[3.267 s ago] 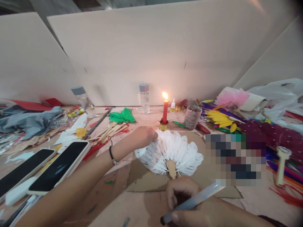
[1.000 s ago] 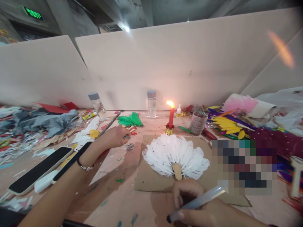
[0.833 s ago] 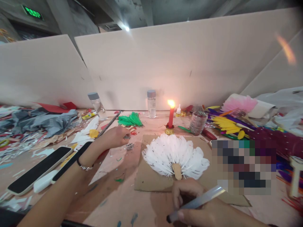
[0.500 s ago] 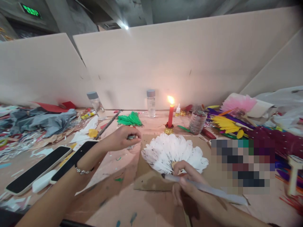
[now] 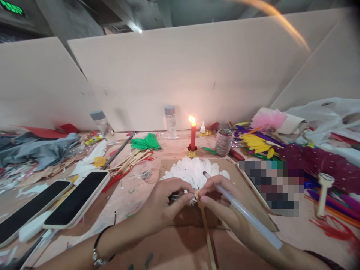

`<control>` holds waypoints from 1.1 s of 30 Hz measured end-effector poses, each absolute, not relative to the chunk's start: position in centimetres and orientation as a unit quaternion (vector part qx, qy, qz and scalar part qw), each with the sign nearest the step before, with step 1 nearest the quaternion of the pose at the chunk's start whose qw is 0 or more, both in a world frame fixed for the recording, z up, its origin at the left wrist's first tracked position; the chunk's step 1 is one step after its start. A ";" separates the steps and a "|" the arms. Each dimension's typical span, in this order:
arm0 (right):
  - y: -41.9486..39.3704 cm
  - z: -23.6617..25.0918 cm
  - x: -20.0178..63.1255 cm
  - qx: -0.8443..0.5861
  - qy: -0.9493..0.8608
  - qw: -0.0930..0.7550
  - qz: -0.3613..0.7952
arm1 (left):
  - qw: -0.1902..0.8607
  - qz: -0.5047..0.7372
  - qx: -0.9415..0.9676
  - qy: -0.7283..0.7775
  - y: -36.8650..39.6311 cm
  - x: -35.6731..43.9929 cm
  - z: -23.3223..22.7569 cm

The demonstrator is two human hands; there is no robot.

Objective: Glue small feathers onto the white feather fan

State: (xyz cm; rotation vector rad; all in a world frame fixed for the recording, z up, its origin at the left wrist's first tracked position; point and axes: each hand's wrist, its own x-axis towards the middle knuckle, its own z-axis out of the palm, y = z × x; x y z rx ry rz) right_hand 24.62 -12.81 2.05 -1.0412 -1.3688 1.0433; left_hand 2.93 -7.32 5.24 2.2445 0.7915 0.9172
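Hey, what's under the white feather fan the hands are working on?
The white feather fan lies on a brown cardboard sheet, which rests on the table. The left hand and right hand cover the fan's near edge, so what lies beneath there is hidden.

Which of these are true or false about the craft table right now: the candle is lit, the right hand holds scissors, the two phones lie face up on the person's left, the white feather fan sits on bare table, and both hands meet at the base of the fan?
1. The red candle is lit. True.
2. The right hand holds scissors. False: it holds a pale translucent stick.
3. Two phones lie on the person's left, dark screens up. True.
4. The white feather fan sits on bare table. False: it lies on a sheet of brown cardboard.
5. The left hand and the right hand meet at the base of the fan. True.
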 end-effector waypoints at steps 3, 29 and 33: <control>-12.6 1.6 24.2 -0.422 -0.552 0.529 0.488 | 0.278 0.357 0.849 0.274 -7.3 3.1 4.1; -12.4 1.1 23.6 -0.408 -0.510 0.507 0.563 | 0.083 0.413 0.895 0.145 -8.3 2.8 1.7; -12.5 1.0 23.4 -0.417 -0.499 0.497 0.575 | 0.088 0.408 0.896 0.148 -8.5 3.0 1.6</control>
